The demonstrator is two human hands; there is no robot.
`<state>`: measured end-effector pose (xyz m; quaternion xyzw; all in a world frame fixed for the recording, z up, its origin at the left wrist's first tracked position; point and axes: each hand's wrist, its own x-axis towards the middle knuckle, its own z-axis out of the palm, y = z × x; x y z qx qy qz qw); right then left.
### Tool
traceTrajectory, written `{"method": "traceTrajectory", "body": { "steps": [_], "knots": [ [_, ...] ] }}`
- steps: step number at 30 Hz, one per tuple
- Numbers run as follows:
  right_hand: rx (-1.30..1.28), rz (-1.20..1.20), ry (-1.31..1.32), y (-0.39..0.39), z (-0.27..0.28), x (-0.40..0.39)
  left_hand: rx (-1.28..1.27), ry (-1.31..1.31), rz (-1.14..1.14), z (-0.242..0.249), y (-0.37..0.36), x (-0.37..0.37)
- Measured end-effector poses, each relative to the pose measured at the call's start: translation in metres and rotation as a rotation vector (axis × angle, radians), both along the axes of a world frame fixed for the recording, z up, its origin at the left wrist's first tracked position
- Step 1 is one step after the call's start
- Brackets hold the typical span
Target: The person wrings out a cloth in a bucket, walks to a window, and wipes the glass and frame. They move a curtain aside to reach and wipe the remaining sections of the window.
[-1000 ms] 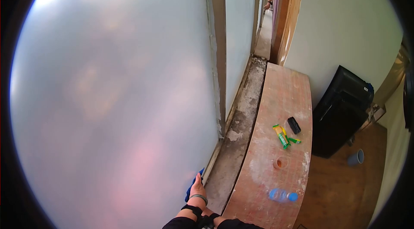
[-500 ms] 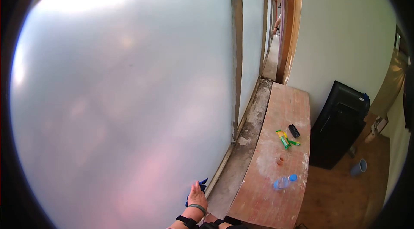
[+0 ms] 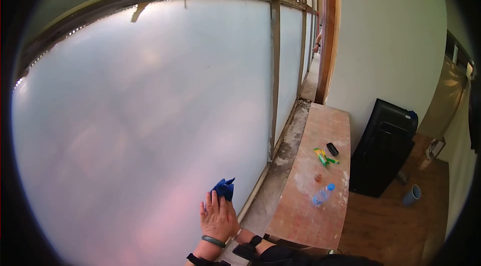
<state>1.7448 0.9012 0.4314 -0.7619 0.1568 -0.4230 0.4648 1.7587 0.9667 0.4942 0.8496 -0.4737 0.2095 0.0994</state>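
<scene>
Against the large frosted window pane (image 3: 140, 115), near its lower right corner, is a crumpled blue cloth (image 3: 224, 189). My left hand (image 3: 215, 220), with a dark bangle at its wrist, lies nearly flat with its fingers stretched out and slightly apart, fingertips over the cloth's lower edge. Partly behind it is my right hand (image 3: 234, 217), its visible edge reaching up to the cloth; its fingers are mostly hidden, so its grip cannot be made out.
Beside the worn sill (image 3: 286, 150) stands a wooden board tabletop (image 3: 305, 221) with a plastic bottle (image 3: 323, 195), green-yellow packets (image 3: 321, 157) and a black object (image 3: 332, 149). Farther right are a large black item (image 3: 383, 148) and a bin (image 3: 411, 195). Another person's arm (image 3: 317, 43) shows beyond the doorway.
My left hand and the blue cloth have moved up the pane a little, and more of the cloth shows. The view has tilted, bringing the upper window frame into sight.
</scene>
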Motion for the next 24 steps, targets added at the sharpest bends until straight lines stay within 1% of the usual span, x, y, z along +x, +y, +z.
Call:
{"method": "traceTrajectory", "body": {
  "steps": [4,6,8,9,10,12,14,15,19,22,24],
  "knots": [
    [-0.170,-0.017,-0.184,-0.001,0.061,0.002,-0.079,-0.017,0.050,0.049,0.016,-0.008],
    [-0.240,-0.011,-0.302,-0.001,0.089,0.007,-0.157,-0.022,0.054,0.076,0.028,-0.012],
    [-0.441,0.020,-0.226,-0.001,0.126,0.012,-0.163,0.013,0.084,0.102,0.038,-0.015],
    [-0.578,0.036,-0.242,-0.003,0.136,0.018,-0.203,-0.039,0.099,0.111,0.042,-0.015],
    [-0.519,0.110,-0.286,-0.008,0.138,0.027,-0.242,-0.092,0.108,0.118,0.045,-0.014],
    [-0.495,0.074,-0.422,-0.005,0.167,0.029,-0.273,-0.128,0.140,0.131,0.054,-0.012],
    [-0.524,0.077,-0.462,-0.007,0.199,0.029,-0.337,-0.222,0.250,0.145,0.062,-0.007],
    [-0.539,0.059,-0.471,-0.011,0.209,0.032,-0.365,-0.208,0.279,0.153,0.066,-0.007],
    [-0.620,-0.023,-0.627,-0.044,0.245,0.052,-0.335,-0.351,0.408,0.158,0.078,-0.003],
    [-0.656,-0.077,-0.654,-0.082,0.261,0.063,-0.369,-0.472,0.475,0.152,0.089,-0.001],
    [-0.657,-0.233,-0.618,-0.115,0.250,0.078,-0.428,-0.542,0.500,0.147,0.098,0.002]
  ]
}}
